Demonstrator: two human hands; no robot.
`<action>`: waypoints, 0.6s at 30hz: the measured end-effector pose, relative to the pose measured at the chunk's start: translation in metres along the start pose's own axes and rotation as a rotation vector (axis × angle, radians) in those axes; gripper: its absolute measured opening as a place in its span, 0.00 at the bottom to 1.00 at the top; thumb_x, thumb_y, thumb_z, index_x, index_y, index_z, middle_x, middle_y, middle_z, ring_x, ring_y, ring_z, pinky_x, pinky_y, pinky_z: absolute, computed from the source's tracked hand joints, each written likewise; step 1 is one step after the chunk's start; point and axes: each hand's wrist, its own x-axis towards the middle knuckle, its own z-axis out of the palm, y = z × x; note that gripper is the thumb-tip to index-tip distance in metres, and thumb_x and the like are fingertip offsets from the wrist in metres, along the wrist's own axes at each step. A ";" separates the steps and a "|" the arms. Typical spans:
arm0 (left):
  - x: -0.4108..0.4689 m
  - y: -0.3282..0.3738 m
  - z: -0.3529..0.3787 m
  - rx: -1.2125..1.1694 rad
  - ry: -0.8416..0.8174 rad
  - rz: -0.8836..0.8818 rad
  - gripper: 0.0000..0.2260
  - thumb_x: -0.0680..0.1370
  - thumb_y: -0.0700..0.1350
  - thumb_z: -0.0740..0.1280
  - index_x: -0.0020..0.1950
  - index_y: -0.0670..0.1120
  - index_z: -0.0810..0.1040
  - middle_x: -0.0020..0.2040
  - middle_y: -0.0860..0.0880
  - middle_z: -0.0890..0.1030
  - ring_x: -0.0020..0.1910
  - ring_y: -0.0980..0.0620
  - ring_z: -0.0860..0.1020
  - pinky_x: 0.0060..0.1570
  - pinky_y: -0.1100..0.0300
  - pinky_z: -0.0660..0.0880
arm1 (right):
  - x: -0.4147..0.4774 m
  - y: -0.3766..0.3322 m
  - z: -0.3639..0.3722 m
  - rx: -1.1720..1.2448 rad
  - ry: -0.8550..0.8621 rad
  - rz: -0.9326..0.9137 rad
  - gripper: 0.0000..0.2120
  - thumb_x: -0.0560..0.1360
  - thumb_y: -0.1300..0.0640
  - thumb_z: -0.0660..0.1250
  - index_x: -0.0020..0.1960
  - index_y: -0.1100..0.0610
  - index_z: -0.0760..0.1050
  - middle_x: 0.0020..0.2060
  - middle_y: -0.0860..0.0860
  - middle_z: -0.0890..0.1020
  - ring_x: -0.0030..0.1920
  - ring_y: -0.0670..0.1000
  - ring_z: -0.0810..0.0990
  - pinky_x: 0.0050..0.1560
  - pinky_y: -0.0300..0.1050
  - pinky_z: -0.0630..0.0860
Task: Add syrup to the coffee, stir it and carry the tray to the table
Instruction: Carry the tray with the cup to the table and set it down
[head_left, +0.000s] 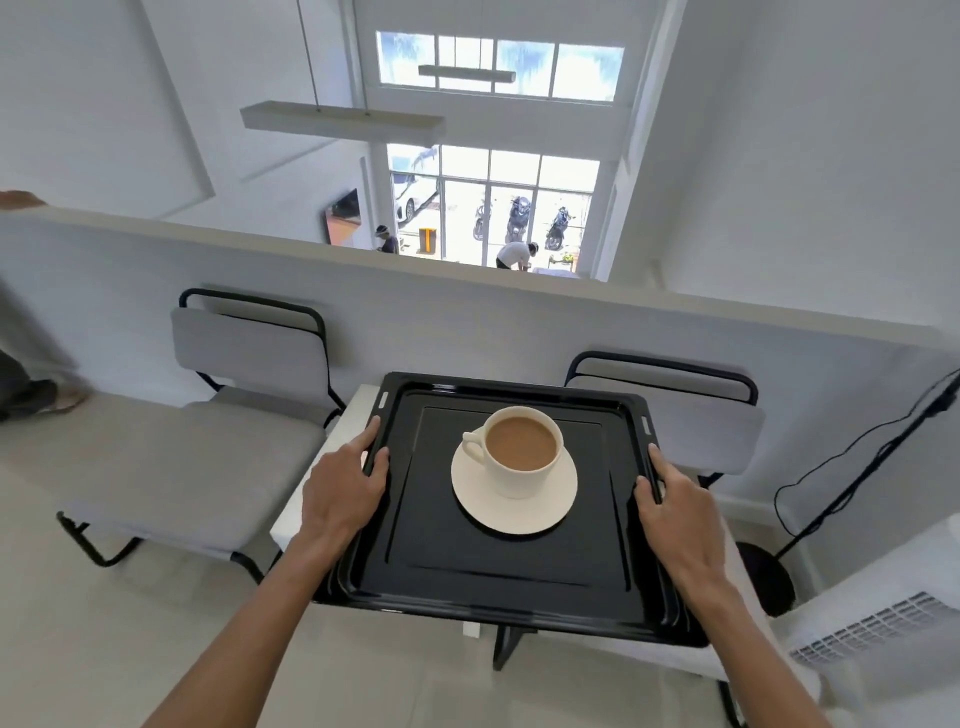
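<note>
A small white table (358, 400) lies under the black tray (498, 582) I carry. My left hand (343, 493) and right hand (675, 509) clasp its side rims. The coffee cup (522, 452) stands full on its saucer (519, 512). Next, I judge, a level lowering.

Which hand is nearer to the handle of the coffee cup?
Left. The left hand grips the tray edge on the side where the cup handle points. The right hand grips the opposite edge, beyond the cup.
</note>
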 end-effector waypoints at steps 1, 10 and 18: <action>0.010 -0.004 -0.001 0.007 0.002 0.000 0.21 0.82 0.51 0.65 0.76 0.54 0.74 0.42 0.41 0.87 0.45 0.38 0.84 0.43 0.51 0.77 | 0.008 -0.007 0.007 0.003 0.000 0.001 0.24 0.82 0.58 0.67 0.77 0.57 0.72 0.39 0.57 0.88 0.37 0.57 0.83 0.42 0.48 0.80; 0.092 -0.035 -0.014 -0.008 -0.035 -0.022 0.21 0.84 0.50 0.62 0.77 0.51 0.72 0.45 0.36 0.87 0.45 0.34 0.84 0.49 0.43 0.82 | 0.064 -0.063 0.060 0.041 -0.062 -0.023 0.24 0.82 0.58 0.66 0.77 0.57 0.70 0.24 0.44 0.68 0.27 0.49 0.71 0.36 0.45 0.71; 0.169 -0.072 -0.002 -0.011 -0.051 -0.023 0.21 0.83 0.51 0.63 0.77 0.54 0.72 0.40 0.38 0.87 0.44 0.35 0.84 0.46 0.44 0.81 | 0.104 -0.109 0.107 0.042 -0.069 0.007 0.24 0.82 0.58 0.65 0.78 0.58 0.70 0.24 0.47 0.73 0.27 0.52 0.75 0.40 0.51 0.79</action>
